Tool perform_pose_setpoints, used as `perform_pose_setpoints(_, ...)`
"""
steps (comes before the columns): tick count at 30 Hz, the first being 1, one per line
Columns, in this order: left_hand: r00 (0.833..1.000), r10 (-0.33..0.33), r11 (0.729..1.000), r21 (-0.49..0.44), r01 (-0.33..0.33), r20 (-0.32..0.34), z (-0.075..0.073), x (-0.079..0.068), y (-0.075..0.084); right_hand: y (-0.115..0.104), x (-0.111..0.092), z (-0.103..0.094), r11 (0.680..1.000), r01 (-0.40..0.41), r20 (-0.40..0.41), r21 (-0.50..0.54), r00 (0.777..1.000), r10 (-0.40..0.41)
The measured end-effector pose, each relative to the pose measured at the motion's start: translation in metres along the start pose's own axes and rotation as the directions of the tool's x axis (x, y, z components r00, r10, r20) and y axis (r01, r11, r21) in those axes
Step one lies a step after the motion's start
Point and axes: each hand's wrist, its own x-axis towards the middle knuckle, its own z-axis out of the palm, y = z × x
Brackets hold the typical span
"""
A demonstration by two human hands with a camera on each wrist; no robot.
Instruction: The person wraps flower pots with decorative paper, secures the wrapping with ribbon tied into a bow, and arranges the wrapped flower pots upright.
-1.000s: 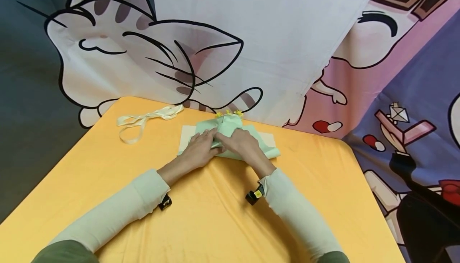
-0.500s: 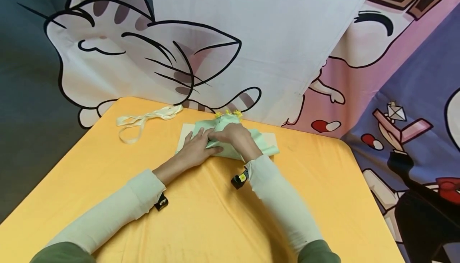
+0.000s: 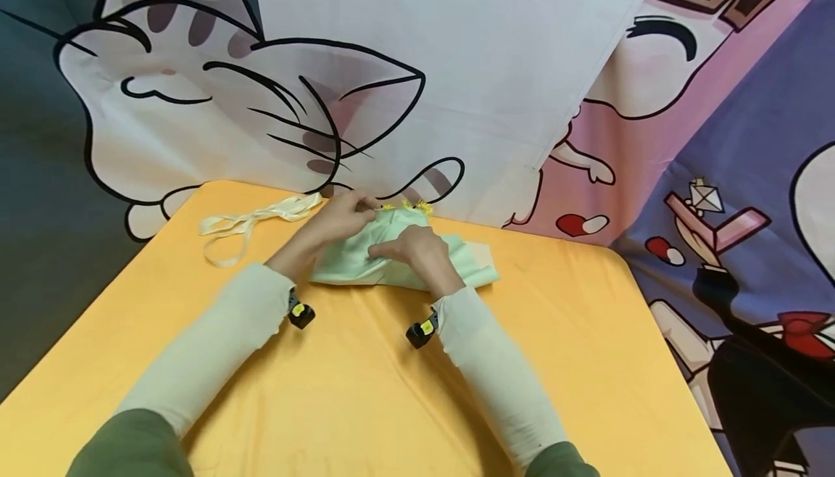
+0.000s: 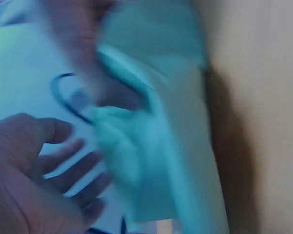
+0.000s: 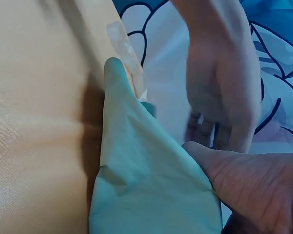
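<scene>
Light green wrapping paper (image 3: 349,263), folded and creased, lies at the back of the table, with small yellow flowers (image 3: 417,207) poking out past its far edge. Over its right part, my right hand (image 3: 420,251) grips the paper; the right wrist view shows the thumb (image 5: 200,151) along the paper's edge, the other fingers mostly hidden. My left hand (image 3: 339,217) is raised at the paper's far left side, fingers loosely bent and holding nothing. In the left wrist view the left hand (image 4: 39,180) appears apart from the paper.
A loose cream ribbon (image 3: 251,222) lies to the left on the yellow-covered table (image 3: 365,390). The corner of a cream sheet (image 3: 483,254) shows under the green paper at right. Behind the table hangs a printed cat backdrop (image 3: 365,13).
My left hand has come off the green paper and moved up and away toward its far left side. The paper's left part now covers more of the cream sheet. My right hand stays at the paper.
</scene>
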Motion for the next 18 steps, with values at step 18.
perform_pose_setpoints(18,0.994,-0.012,0.979,0.202,0.034,-0.112,0.021,0.118,-0.067,-0.014,0.014,0.017,0.993,-0.094,-0.087,-0.072,0.992,0.088)
